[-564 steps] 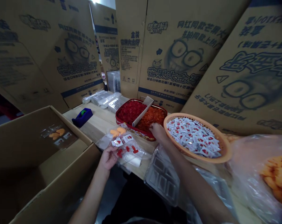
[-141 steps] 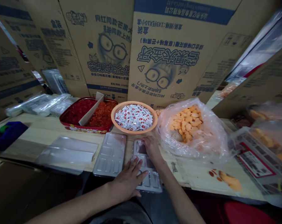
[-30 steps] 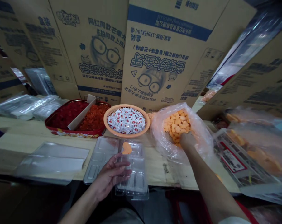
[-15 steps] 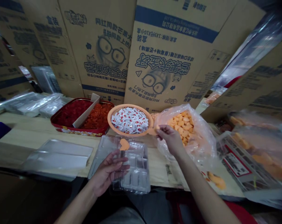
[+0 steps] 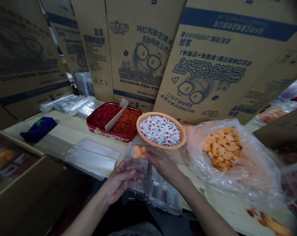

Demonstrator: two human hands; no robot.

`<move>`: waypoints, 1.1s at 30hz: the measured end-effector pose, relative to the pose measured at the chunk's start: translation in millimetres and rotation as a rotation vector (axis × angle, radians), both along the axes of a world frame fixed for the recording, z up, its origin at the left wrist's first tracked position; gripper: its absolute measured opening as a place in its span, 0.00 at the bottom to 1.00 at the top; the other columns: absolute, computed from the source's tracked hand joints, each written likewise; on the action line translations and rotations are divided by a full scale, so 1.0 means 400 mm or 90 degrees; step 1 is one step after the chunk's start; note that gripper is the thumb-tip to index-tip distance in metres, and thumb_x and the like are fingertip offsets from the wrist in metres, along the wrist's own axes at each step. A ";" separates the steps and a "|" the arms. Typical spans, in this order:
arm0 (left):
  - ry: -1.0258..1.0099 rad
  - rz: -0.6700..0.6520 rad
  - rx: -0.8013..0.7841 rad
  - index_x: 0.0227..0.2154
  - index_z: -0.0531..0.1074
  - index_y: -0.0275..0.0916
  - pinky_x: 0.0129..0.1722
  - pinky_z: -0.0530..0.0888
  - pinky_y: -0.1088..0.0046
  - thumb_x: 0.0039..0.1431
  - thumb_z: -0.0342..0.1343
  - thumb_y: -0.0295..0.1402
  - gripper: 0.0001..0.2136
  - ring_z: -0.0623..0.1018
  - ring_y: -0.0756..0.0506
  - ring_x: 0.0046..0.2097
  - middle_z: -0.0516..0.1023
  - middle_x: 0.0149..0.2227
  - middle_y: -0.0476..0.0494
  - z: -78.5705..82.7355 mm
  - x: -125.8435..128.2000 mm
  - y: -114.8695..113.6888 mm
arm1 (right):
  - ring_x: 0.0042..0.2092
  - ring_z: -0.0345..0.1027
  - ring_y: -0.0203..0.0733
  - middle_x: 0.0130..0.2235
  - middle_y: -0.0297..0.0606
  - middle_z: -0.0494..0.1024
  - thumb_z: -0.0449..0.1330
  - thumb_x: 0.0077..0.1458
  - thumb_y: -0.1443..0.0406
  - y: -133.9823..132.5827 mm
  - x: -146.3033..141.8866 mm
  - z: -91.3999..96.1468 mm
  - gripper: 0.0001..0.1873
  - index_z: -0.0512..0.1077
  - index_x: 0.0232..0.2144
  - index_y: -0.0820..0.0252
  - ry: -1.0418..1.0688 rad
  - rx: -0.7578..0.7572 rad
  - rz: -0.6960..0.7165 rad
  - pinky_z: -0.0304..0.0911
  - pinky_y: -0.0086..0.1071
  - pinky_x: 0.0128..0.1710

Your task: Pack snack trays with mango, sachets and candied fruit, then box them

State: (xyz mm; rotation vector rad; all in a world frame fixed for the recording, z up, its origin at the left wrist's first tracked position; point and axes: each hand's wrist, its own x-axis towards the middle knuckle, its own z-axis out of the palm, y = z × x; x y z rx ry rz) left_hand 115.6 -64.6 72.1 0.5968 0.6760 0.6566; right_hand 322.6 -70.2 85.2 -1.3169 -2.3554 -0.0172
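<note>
My right hand is over the clear plastic tray, its fingertips closed on an orange candy piece. Right beside that piece, another orange candy lies at the tray's far left. My left hand is at the tray's left side, palm turned inward, fingers apart and reaching over the clear plastic. Whether those fingers press on the tray is hard to tell. Parts of the tray are hidden beneath both hands. An open plastic bag of orange candies stands to the right.
Behind the tray is an orange basket of small white-and-red packets. To its left stands a divided red tin with red and orange-red contents. Flat clear sleeves, a blue tape dispenser and an open carton are leftward. Tall cartons line the back.
My right hand has come left from beside the candy bag to the tray with an orange candy piece. The view has turned left, bringing the tape dispenser and open carton into sight.
</note>
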 end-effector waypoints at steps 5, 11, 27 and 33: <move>-0.005 0.018 0.004 0.52 0.55 0.42 0.45 0.70 0.59 0.48 0.58 0.23 0.28 0.76 0.39 0.43 0.70 0.49 0.36 -0.015 -0.045 0.024 | 0.46 0.64 0.41 0.44 0.43 0.72 0.48 0.57 0.70 0.086 0.057 0.007 0.14 0.70 0.43 0.59 0.108 -0.017 -0.177 0.59 0.36 0.46; -0.023 0.029 0.010 0.55 0.52 0.46 0.48 0.68 0.58 0.45 0.59 0.19 0.35 0.73 0.38 0.48 0.70 0.51 0.37 -0.034 -0.096 0.064 | 0.38 0.68 0.46 0.37 0.46 0.75 0.65 0.39 0.69 0.247 0.175 -0.008 0.13 0.73 0.32 0.65 0.044 -0.352 -0.480 0.60 0.33 0.37; -0.100 0.045 -0.010 0.55 0.52 0.46 0.53 0.63 0.53 0.45 0.56 0.16 0.35 0.71 0.39 0.51 0.67 0.53 0.37 -0.095 -0.144 0.144 | 0.19 0.55 0.30 0.16 0.27 0.64 0.62 0.37 0.58 0.267 0.234 -0.049 0.12 0.64 0.20 0.59 0.530 -0.239 -0.540 0.52 0.26 0.19; -0.103 0.071 -0.005 0.55 0.52 0.47 0.52 0.63 0.52 0.44 0.56 0.16 0.36 0.71 0.38 0.51 0.68 0.52 0.38 -0.081 -0.136 0.148 | 0.20 0.57 0.30 0.19 0.28 0.67 0.66 0.29 0.54 0.236 0.109 0.043 0.21 0.67 0.24 0.61 0.769 -0.357 -0.405 0.53 0.25 0.19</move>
